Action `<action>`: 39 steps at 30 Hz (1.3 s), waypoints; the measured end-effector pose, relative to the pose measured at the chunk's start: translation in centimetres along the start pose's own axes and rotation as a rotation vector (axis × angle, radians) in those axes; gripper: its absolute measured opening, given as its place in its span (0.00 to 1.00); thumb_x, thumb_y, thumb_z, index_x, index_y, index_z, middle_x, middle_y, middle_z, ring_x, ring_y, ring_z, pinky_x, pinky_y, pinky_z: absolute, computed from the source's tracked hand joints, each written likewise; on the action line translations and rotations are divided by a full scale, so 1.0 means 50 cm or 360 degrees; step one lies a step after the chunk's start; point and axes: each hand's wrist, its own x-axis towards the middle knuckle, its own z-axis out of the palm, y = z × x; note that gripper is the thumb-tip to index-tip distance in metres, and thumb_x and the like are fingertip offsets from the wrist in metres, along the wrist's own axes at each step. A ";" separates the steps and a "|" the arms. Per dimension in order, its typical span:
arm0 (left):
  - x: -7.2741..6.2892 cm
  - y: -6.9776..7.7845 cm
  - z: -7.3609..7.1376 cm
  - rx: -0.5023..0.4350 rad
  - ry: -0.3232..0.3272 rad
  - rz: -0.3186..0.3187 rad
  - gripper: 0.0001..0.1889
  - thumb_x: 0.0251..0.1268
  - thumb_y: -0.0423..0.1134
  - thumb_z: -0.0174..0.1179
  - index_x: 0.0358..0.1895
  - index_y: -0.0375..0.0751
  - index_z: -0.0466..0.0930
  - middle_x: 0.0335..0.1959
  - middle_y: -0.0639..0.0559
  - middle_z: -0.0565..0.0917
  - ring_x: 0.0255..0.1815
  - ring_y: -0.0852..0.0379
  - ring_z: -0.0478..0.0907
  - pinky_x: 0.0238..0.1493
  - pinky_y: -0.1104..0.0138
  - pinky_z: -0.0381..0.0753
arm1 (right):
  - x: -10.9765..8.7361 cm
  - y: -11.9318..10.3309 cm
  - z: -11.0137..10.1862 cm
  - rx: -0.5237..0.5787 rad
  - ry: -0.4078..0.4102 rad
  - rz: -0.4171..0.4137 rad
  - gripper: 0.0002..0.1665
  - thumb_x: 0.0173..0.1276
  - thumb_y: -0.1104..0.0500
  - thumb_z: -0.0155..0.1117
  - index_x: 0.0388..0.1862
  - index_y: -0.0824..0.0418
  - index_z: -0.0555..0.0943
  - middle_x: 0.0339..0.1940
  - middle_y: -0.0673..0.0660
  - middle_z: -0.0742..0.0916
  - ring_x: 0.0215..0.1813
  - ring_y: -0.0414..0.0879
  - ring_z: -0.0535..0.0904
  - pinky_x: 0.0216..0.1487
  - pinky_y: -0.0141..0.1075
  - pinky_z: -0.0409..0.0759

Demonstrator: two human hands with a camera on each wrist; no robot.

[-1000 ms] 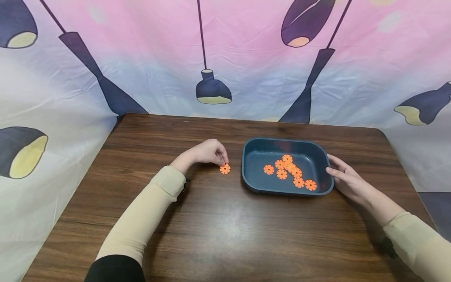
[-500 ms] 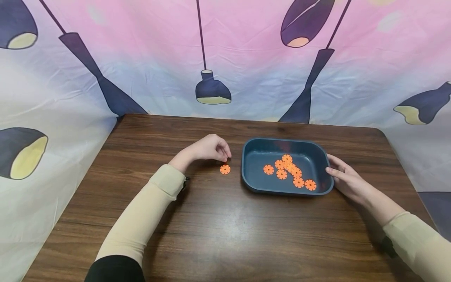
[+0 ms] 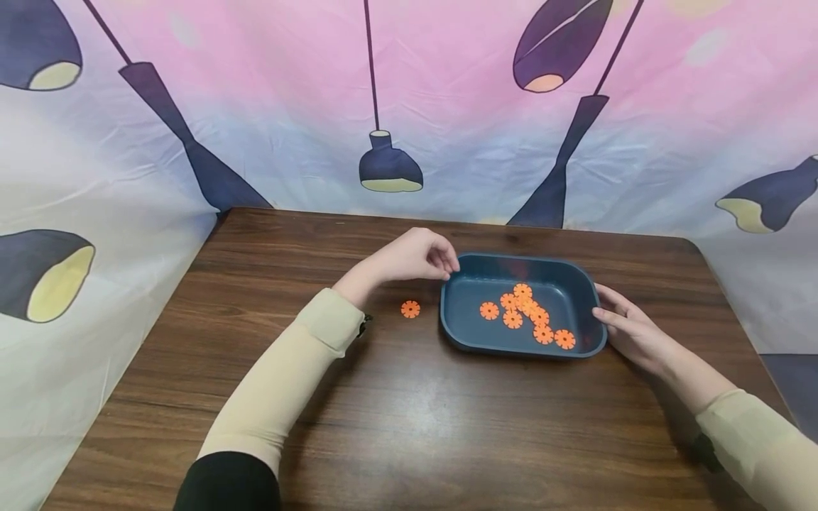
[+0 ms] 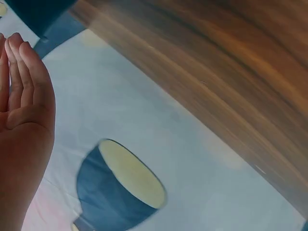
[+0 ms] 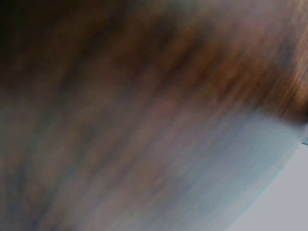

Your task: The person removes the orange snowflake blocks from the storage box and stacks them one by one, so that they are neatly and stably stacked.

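Observation:
A dark teal tray (image 3: 469, 330) stands on the table and contains several orange notched plastic discs (image 3: 513, 319). Its right end is gripped by my right hand (image 3: 635, 333), thumb on the rim and the other fingers along the outer wall, partly hidden. My left hand (image 3: 415, 255) hovers at the tray's back left corner, fingers loosely bent; I see nothing between them. In the left wrist view, the left palm (image 4: 29, 101) is bare, below a corner of the tray (image 4: 41, 14). One orange disc (image 3: 410, 309) lies alone on the wood, left of the tray.
A brown wood-grain table (image 3: 383, 411) carries everything. Behind and to the left hangs a cloth (image 3: 287, 106) printed with lamps, close to the table's back edge. The right wrist view is too blurred to make out the hand.
My left hand has let go of the lone orange disc, risen, and moved right to the tray's back left corner. The disc stays on the table. My right hand keeps its hold.

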 end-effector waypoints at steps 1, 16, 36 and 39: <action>0.007 0.006 0.003 -0.0006 -0.0013 0.0009 0.08 0.67 0.27 0.70 0.47 0.31 0.89 0.43 0.40 0.92 0.42 0.52 0.89 0.51 0.66 0.88 | 0.000 0.000 0.000 0.0004 -0.0001 0.0000 0.27 0.87 0.61 0.48 0.79 0.45 0.60 0.67 0.35 0.76 0.65 0.24 0.76 0.61 0.20 0.78; 0.097 0.041 0.077 0.0003 -0.0276 0.0054 0.11 0.69 0.26 0.69 0.53 0.29 0.88 0.50 0.37 0.90 0.48 0.50 0.87 0.51 0.71 0.86 | -0.004 0.007 0.000 0.0073 -0.0039 -0.0044 0.25 0.87 0.63 0.46 0.74 0.40 0.66 0.67 0.34 0.79 0.65 0.25 0.78 0.61 0.22 0.78; 0.133 0.039 0.128 0.0223 -0.0485 -0.0072 0.12 0.69 0.27 0.69 0.53 0.34 0.87 0.50 0.42 0.88 0.51 0.52 0.84 0.52 0.71 0.84 | -0.002 0.008 -0.002 0.0078 -0.0003 -0.0024 0.25 0.87 0.63 0.47 0.74 0.40 0.66 0.66 0.33 0.79 0.64 0.25 0.78 0.60 0.22 0.79; 0.134 0.041 0.129 0.0275 -0.0511 -0.0101 0.12 0.69 0.26 0.70 0.53 0.35 0.87 0.51 0.42 0.87 0.50 0.52 0.82 0.53 0.70 0.83 | -0.002 0.007 -0.003 0.0078 0.0000 -0.0015 0.25 0.87 0.63 0.47 0.74 0.40 0.65 0.66 0.33 0.79 0.64 0.25 0.78 0.60 0.22 0.79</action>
